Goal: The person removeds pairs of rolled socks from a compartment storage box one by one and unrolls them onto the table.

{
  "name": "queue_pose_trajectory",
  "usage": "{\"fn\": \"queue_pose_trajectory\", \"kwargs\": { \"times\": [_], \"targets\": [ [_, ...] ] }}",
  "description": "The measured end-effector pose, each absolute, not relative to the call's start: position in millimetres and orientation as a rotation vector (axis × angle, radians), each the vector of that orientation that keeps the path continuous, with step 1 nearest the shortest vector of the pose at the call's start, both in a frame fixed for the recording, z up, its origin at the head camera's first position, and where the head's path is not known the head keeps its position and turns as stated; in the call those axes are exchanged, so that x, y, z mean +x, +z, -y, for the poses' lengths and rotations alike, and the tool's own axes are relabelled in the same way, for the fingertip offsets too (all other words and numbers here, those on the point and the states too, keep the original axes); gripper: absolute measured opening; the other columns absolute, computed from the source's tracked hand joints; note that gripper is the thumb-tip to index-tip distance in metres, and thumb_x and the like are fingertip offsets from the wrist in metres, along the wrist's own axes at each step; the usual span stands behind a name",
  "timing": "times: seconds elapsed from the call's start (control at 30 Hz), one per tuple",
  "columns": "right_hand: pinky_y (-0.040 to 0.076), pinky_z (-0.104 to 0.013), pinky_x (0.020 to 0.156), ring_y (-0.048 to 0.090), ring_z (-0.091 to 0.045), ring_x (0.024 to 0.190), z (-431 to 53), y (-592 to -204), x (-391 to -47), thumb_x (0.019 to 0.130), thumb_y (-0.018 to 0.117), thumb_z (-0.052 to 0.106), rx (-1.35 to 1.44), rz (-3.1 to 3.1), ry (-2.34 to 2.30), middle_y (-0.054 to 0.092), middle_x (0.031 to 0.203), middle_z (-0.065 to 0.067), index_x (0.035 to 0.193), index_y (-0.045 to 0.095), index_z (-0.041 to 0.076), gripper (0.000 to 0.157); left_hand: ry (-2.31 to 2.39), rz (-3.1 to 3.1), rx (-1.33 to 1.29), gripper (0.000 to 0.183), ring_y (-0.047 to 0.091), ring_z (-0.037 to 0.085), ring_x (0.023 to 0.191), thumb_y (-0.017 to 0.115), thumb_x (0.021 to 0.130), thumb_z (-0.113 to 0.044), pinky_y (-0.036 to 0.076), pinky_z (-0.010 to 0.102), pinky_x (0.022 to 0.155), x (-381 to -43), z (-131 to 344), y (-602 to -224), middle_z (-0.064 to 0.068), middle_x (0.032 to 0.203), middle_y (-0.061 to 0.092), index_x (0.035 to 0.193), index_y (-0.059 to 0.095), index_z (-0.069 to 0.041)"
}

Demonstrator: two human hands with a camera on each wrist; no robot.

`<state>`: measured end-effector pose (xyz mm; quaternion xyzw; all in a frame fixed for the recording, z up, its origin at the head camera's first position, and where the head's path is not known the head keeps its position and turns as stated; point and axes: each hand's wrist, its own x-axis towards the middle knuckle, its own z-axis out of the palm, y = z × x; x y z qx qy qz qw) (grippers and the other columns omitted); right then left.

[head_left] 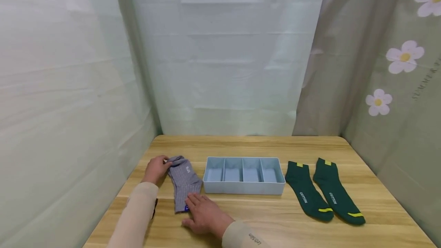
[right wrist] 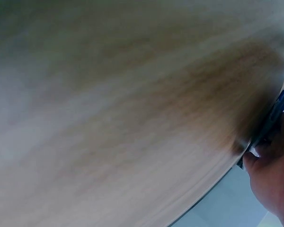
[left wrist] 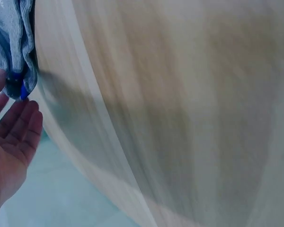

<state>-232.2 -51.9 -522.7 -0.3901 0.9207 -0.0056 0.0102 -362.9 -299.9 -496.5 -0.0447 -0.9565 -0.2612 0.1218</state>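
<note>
A grey ribbed sock point(head_left: 185, 182) lies on the wooden table, its cuff toward the back and its toe, with a blue mark, toward the front. Whether a second sock lies beneath it, I cannot tell. At the cuff, my left hand point(head_left: 156, 169) pinches the fabric between thumb and fingers; the left wrist view shows the bunched sock point(left wrist: 14, 42) by the left hand point(left wrist: 12, 146). My right hand point(head_left: 205, 215) rests with extended fingers on the toe end. In the right wrist view the right hand point(right wrist: 272, 175) is partly cut off.
Right of the grey sock stands a light blue box point(head_left: 244, 188) with several compartments. Farther right lie two dark green socks, one nearer the box point(head_left: 306, 190) and one beyond it point(head_left: 335, 192). Fabric curtains point(head_left: 227, 68) surround the table point(head_left: 262, 221).
</note>
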Motion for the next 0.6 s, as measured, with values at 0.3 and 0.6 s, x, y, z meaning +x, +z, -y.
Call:
{"fn": "queue_pose_trajectory", "kwargs": {
  "times": [0.3,0.6],
  "targets": [
    [0.029,-0.032,0.114,0.030,-0.016,0.145,49.5,-523.0,-231.8,0.100,0.037,0.062,-1.216,-2.897,-0.030,0.036,0.157,-0.002,0.152,0.041,0.011,0.073,-0.625,2.706,-0.507,0.023,0.060,0.046,0.106,0.068,0.088,0.002,0.045,0.058,0.094,-357.8,304.2,-496.0,0.028,0.111,0.064,0.110,0.069,0.009],
    [0.030,-0.033,0.114,0.031,-0.015,0.144,50.9,-519.9,-230.0,0.100,0.040,0.061,-1.211,-2.879,-0.056,0.037,0.156,-0.001,0.152,0.042,0.012,0.071,-0.225,2.780,-0.799,0.025,0.053,0.046,0.121,0.062,0.091,-0.001,0.042,0.056,0.100,-351.5,293.7,-499.3,0.026,0.129,0.060,0.113,0.070,0.007]
  ]
}}
